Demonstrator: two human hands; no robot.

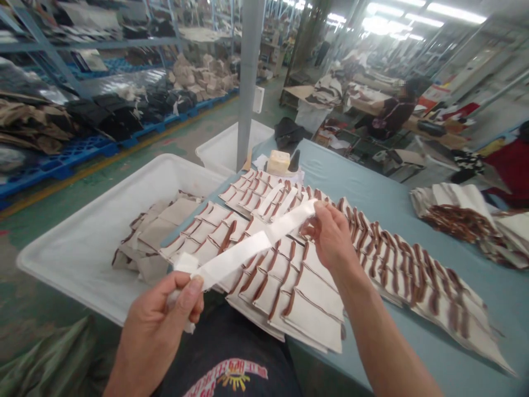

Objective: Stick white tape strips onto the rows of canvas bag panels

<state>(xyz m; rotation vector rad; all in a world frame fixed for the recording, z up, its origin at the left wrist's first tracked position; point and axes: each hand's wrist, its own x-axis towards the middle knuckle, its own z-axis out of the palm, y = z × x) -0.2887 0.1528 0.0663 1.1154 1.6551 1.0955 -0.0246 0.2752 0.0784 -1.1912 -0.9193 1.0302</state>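
A white strip of tape or ribbon (243,253) is stretched slantwise between my two hands, above the table. Its lower left end is pinched between thumb and fingers of my left hand (165,311), where more of the strip shows folded about the fingers. My right hand (330,229) pinches the upper right end. Below the strip lie overlapping rows of cream fabric pieces (312,300) with brown edging. Another long row of these fabric pieces (413,275) runs to the right, past my right forearm.
The pieces lie on a blue-covered table (330,171). Left of it stands a white bin (74,242) with fabric pieces inside. A yellowish block (279,161) sits at the table's far end by a grey post (248,82). Stacked cream pieces (454,209) lie at right; a seated person (392,110) is beyond.
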